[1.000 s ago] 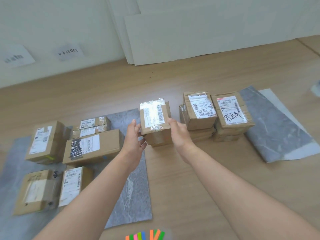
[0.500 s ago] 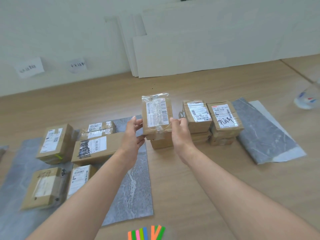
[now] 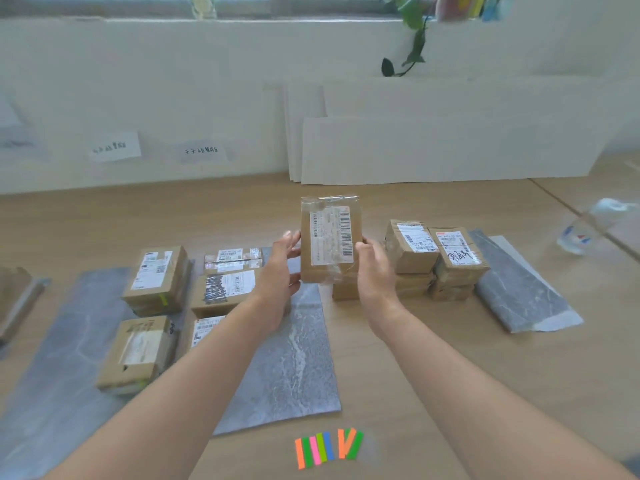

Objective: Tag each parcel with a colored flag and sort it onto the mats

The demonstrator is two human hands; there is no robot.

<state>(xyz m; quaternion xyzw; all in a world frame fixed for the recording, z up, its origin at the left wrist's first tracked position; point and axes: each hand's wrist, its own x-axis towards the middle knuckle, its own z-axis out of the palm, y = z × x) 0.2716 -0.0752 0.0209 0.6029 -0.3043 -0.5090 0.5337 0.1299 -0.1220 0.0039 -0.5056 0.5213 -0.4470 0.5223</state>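
A small brown parcel (image 3: 329, 237), taped over a white barcode label, is held upright above the table between my left hand (image 3: 280, 271) and my right hand (image 3: 375, 268), one on each side. Below it another brown parcel (image 3: 344, 289) lies on the wood. Further stacked parcels (image 3: 434, 258) stand just to the right. Several parcels (image 3: 221, 282) lie on the grey mat (image 3: 291, 358) to the left. A second grey mat (image 3: 512, 289) lies at the right. Colored flags (image 3: 327, 446) in orange, green, pink and blue are spread near the front edge.
White boards (image 3: 433, 147) lean against the back wall, with paper notes (image 3: 114, 147) stuck to the left. A plastic bottle (image 3: 588, 230) lies at the far right. Another parcel (image 3: 17, 292) sits at the left edge. A plant (image 3: 412, 32) hangs above.
Both hands have lifted the parcel higher off the stack and tilted it more upright. The camera has tipped upward, showing more of the wall.
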